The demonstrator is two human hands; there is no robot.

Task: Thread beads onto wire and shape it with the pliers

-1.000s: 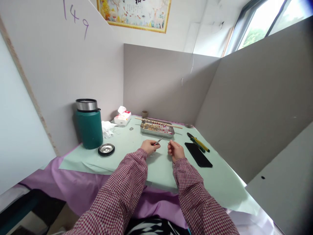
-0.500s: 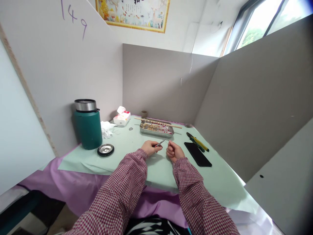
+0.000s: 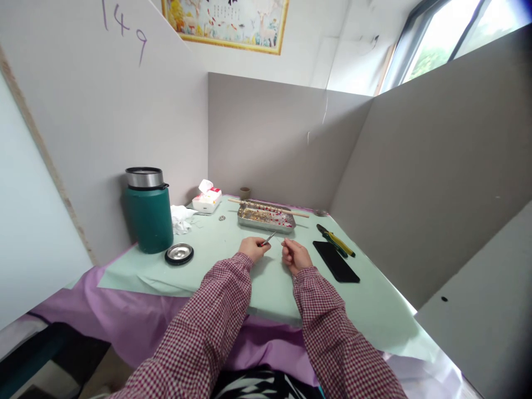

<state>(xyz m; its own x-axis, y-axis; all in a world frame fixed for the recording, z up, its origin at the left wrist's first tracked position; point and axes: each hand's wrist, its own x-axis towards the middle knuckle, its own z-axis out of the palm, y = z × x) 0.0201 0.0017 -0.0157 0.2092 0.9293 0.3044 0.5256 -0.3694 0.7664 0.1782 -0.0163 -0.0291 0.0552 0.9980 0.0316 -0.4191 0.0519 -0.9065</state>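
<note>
My left hand [image 3: 252, 247] is closed on a thin metal tool, tweezers [image 3: 268, 239] by the look of it, whose tip points up and right. My right hand [image 3: 296, 256] is curled beside it, fingers pinched on something too small to make out. Both hands rest on the pale green mat [image 3: 216, 260] just in front of a metal tray [image 3: 266, 218] filled with small beads. A wooden stick [image 3: 274, 209] lies along the tray's far side.
A green thermos [image 3: 147, 210] stands at the left with its round lid [image 3: 179, 254] on the mat. A tissue pack [image 3: 206, 200] and crumpled tissue [image 3: 181, 217] sit behind. Pliers [image 3: 336, 240] and a black phone [image 3: 336, 261] lie at the right. Grey partitions enclose the desk.
Both hands stayed close together before the tray, shifting only slightly; the tool's tip swung a little nearer the right hand, then back. The view drifted slightly.
</note>
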